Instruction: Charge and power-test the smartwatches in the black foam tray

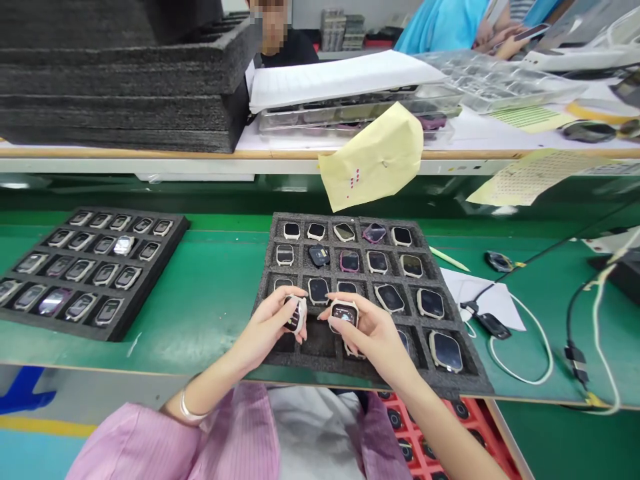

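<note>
My left hand (273, 323) is closed around a light-cased smartwatch (297, 316), tilted on its side. In my right hand (369, 327) is a second smartwatch (345, 312) with a pale case, its screen lit and facing up. Both hands are held over the front part of a black foam tray (320, 343), which has square pockets. Several strapless smartwatches lie in its pockets, among them a purple-cased one (349, 261) and a large pale one (445, 351) at the front right. My hands and forearms hide part of the front rows.
Another foam tray (145, 293) of watches lies at the left on the green bench (220, 280). At the right are a white cable (545, 340), a charger puck (497, 261) and a green pen (450, 259). Stacked foam trays (120, 100) stand on the shelf; people are behind it.
</note>
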Demonstrator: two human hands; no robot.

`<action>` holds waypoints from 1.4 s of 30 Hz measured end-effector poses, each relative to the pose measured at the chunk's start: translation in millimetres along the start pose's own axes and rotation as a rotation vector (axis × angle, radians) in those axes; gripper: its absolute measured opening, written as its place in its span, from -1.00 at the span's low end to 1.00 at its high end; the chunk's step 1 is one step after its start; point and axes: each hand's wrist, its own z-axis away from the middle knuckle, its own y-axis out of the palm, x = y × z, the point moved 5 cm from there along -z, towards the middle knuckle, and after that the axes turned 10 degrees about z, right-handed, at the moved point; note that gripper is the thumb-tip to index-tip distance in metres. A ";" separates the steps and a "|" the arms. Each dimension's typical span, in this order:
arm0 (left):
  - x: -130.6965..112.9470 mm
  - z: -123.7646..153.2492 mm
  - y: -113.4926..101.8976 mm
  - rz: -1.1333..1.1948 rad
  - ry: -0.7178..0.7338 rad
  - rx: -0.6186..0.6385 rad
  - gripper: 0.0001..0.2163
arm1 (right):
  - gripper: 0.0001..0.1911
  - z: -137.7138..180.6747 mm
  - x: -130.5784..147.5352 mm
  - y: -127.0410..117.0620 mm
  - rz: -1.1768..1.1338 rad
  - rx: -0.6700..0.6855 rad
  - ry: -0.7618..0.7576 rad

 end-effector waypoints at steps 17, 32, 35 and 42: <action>8.0 6.9 -6.5 -0.640 0.166 -0.170 -0.64 | -0.57 7.7 -14.6 3.2 -0.217 0.131 0.028; 11.1 11.2 -4.5 -0.635 0.181 -0.099 -0.61 | -0.61 11.1 -12.7 -1.5 -0.185 0.034 -0.001; 9.2 12.3 -3.0 -0.647 0.184 -0.094 -0.59 | -0.63 11.8 -7.6 -4.2 -0.146 -0.036 -0.052; 9.6 13.2 -0.4 -0.613 0.171 -0.074 -0.59 | -0.61 12.6 -5.2 1.2 -0.194 0.003 -0.023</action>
